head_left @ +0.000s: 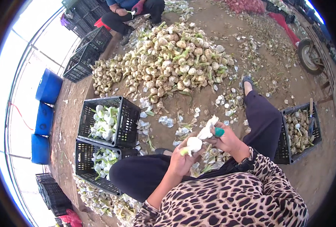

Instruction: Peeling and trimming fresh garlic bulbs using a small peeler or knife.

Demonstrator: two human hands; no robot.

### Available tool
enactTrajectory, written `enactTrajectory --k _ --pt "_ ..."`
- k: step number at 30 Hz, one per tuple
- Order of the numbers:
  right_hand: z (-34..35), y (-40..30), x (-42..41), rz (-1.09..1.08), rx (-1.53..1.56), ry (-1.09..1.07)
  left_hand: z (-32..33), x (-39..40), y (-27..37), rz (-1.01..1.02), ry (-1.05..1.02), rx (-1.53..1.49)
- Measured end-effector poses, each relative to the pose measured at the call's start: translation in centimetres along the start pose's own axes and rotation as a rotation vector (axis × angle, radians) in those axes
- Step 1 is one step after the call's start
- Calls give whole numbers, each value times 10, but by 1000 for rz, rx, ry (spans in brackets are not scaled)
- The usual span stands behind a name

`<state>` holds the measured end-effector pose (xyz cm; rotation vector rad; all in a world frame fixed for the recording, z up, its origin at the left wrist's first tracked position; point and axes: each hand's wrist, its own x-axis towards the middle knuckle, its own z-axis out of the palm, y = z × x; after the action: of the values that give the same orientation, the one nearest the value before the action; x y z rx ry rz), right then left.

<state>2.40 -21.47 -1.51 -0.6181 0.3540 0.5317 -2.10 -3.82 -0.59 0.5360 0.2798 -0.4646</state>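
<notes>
My left hand [182, 159] holds a white garlic bulb [195, 144] with a short green stem stub. Close beside it, my right hand [227, 139] grips loose white garlic skin [209, 127] at the bulb; a green covering wraps its thumb or a finger. Peeled bulbs with green stems lie in two black plastic crates, the farther crate [128, 122] and the nearer crate [84, 170], left of my knee. Ahead on the ground is a large heap of unpeeled garlic bulbs [170, 62]. On the right, another black crate [287, 136] holds unpeeled bulbs and a tool with a wooden handle [311, 107].
Garlic skins [166, 121] litter the ground. Blue plastic containers [44, 119] and stacked black crates [84, 62] stand at left. A co-worker [128, 14] sits beyond the heap, holding a bulb or stem. A wheeled cart [311, 56] is at the right.
</notes>
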Motion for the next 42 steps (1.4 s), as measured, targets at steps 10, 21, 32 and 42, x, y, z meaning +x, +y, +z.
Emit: enactTrajectory --k 10,21,32,42 --pt "-11 -7 34 -192 -1817 -226 -29 3 14 216 189 49" --pt "44 34 25 -925 -1640 -256 -50 -3 9 220 290 19" --pt "50 40 26 -1066 -1795 -350 -74 -15 7 235 157 27" --pt "57 33 24 -1108 -1913 -466 -62 -21 7 215 222 -18"
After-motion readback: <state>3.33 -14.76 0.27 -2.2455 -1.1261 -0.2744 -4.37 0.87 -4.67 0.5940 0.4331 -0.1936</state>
